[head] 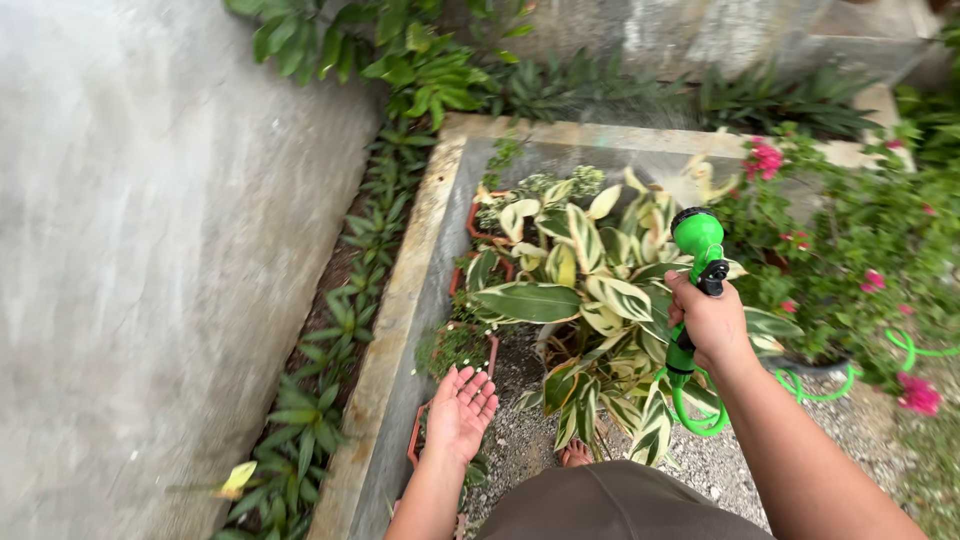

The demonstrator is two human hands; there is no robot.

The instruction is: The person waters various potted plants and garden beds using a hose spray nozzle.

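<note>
The right hand (712, 322) has its fingers wrapped tight around a green spray nozzle (697, 240). A green hose (700, 410) hangs down from the nozzle in a loop. The nozzle sits just above the big striped plant (590, 300), and a fine water spray (660, 165) shoots out over the leaves. The left hand (462, 408) holds nothing. It is flat, palm up, fingers spread wide, low on the left side of the striped plant, near the concrete edge (400, 300). Pink flowers (765, 158) grow to the right of the striped plant. A bare foot (576, 455) stands on the gravel (520, 440) just below it.
</note>
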